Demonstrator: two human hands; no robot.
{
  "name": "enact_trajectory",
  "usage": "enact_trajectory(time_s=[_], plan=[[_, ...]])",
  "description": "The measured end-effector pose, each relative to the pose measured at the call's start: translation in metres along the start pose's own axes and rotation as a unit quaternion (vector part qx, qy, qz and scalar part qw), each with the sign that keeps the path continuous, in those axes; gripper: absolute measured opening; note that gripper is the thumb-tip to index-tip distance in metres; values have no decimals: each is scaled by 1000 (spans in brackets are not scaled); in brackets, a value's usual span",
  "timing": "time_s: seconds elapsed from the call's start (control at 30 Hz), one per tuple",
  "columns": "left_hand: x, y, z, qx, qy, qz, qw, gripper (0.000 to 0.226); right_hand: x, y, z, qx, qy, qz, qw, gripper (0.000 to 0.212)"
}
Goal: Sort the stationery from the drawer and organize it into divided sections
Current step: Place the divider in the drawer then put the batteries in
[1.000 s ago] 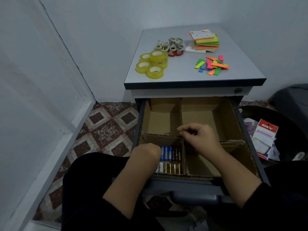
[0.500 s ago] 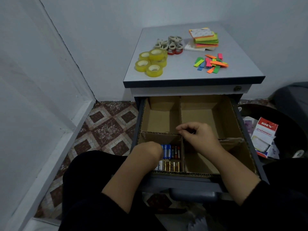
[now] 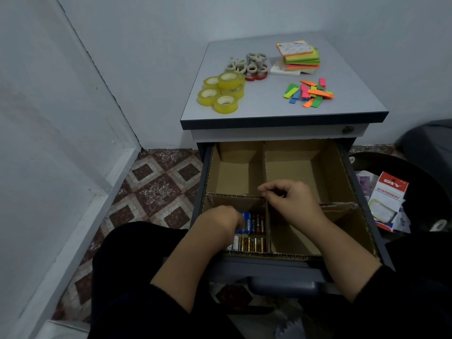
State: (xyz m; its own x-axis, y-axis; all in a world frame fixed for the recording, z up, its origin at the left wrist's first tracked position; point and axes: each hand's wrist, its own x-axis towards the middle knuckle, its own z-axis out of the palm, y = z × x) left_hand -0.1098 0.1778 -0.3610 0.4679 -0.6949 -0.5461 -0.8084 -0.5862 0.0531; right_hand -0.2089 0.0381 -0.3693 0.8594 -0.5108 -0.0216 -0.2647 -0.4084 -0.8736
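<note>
Brown cardboard dividers (image 3: 266,167) split the open drawer (image 3: 276,265) into sections, and only the near-left one holds anything: two rows of batteries (image 3: 254,231), blue and dark ones behind, gold ones in front. The left hand (image 3: 219,222) is down in that section, fingers curled out of sight among the batteries, so whether it grips one cannot be told. The right hand (image 3: 288,199) hovers over the centre crossing of the dividers, fingers curled with thumb and forefinger drawn together; nothing is visibly held. Compared with a second ago both hands sit in nearly the same place, and the battery rows look unchanged, which suggests tidying of this section is being finished rather than a new item started. The other three sections hold nothing visible. On the desk (image 3: 269,108) above wait yellow tape rolls (image 3: 221,91), small grey rolls (image 3: 247,64), a stack of sticky notes (image 3: 299,56) and loose coloured page flags (image 3: 309,92), all still to be sorted. A stationery packet (image 3: 387,199) lies on the floor at right.
</note>
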Motion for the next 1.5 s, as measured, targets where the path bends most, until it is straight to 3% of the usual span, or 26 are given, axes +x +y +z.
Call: enact_trajectory(time_s=[0.13,0.33,0.63,0.77,0.87,1.03,1.13,1.37,1.5], plan=[[3,2,1,-6,-34,15,999,42,1,2,1,2,2,-2,1000,23],[0,2,4,-45,63,-53,996,34,2,2,1,-5,-1,3,1000,21],[0,4,2,-52,22,-61,997,37,0,1,0,-10,-2,0,1000,21],[-19,-14,-24,-144,107,-64,982,37,-1,1,-1,-2,-2,0,1000,20],[-35,-33,-33,-154,174,-40,972,28,0,1,-1,0,-7,6,1000,20],[-32,-20,-20,-106,53,12,993,27,-1,-3,0,1,-5,10,1000,19],[-25,-11,-9,-28,23,13,999,35,-2,-3,0,-8,-1,4,1000,20],[-23,-8,14,127,92,23,987,29,-2,-2,-1,-10,-7,5,1000,18],[-21,-7,16,149,107,17,983,25,-2,-2,-1,-14,-6,2,1000,19]])
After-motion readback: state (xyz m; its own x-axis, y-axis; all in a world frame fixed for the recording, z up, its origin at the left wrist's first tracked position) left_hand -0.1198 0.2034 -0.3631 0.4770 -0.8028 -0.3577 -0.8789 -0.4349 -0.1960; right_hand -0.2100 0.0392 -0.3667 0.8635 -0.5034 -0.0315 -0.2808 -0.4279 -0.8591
